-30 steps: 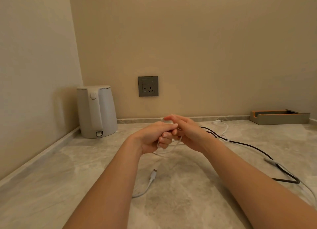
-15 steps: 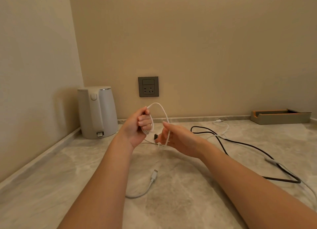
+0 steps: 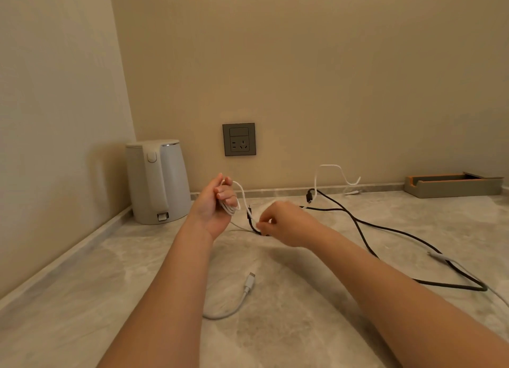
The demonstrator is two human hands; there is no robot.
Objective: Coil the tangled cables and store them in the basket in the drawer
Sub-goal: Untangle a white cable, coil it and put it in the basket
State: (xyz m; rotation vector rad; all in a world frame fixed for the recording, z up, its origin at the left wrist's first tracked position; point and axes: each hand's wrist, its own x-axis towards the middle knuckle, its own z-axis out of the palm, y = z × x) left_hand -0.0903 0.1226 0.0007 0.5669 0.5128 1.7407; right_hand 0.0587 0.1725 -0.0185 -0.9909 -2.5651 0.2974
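White cable (image 3: 446, 258) cut off at right edge, right hand (image 3: 286, 224) blurred, what its fingers (image 3: 265, 226) pinch unclear

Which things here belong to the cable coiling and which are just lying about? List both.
Job: thin white charging cable, long black cable, left hand, right hand.
Lying about: white electric kettle, grey wall socket, grey-and-orange tray.

white cable (image 3: 239, 199) part-coiled, black cable (image 3: 385, 227) sprawled loose

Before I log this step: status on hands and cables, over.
Left hand grips white cable loops. Right hand pinches it lower down. Black cable tangled alongside, uncoiled.
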